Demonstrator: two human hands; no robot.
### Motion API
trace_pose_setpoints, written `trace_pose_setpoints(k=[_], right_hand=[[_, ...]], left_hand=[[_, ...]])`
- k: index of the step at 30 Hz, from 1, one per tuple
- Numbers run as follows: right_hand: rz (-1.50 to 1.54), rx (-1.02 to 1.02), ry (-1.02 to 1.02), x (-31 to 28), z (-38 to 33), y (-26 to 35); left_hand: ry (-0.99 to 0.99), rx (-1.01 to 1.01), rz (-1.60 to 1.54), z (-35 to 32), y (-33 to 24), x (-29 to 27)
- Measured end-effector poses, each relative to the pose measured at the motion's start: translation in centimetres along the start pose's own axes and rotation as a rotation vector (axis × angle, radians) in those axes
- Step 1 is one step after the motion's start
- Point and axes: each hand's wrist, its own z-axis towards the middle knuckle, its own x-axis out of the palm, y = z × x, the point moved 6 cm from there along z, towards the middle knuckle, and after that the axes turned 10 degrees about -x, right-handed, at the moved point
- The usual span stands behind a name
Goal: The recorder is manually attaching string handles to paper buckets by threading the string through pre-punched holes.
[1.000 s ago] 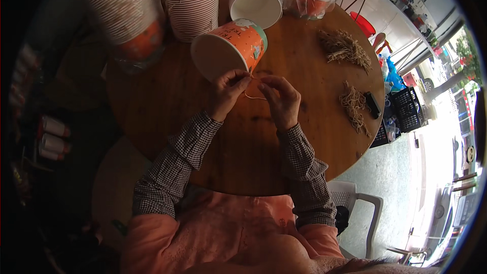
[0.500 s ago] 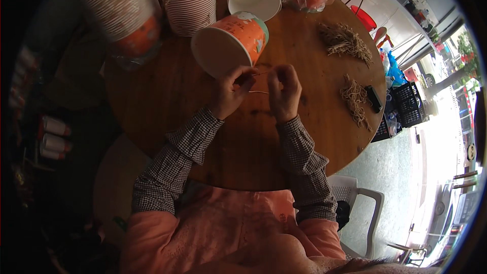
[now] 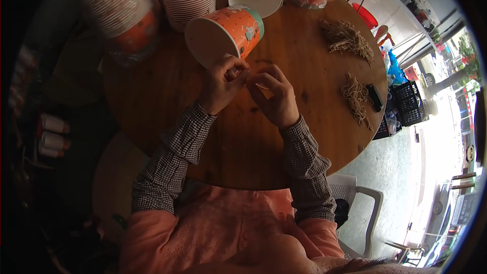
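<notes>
Both hands have drawn closer together since a second ago, fingertips now almost meeting at centre frame. Left hand (image 3: 222, 85) is curled, pinching one end of a thin pale strand (image 3: 257, 86); right hand (image 3: 274, 96) is likewise pinched on its other end. That strand looks light, limp and easily snapped, best held at its ends with fingertips. Just above the left hand lies a tipped orange paper cup (image 3: 225, 33), light and crushable, on the round wooden surface (image 3: 304, 122). Fibre bundles (image 3: 347, 38) lie upper right.
</notes>
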Motion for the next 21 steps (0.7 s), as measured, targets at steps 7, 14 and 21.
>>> trace_pose_setpoints(k=[7, 14, 21], right_hand=[[0.060, 0.082, -0.020, -0.6, -0.3, -1.0], [-0.295, -0.053, 0.110, 0.0, -0.5, -1.0], [-0.492, 0.099, 0.026, -1.5, -0.9, -1.9]], left_hand=[[0.003, -0.061, 0.051, 0.2, 0.0, -0.3], [0.150, -0.293, -0.158, -0.1, 1.2, 0.5], [0.285, -0.621, -0.643, -0.3, 2.9, 0.8]])
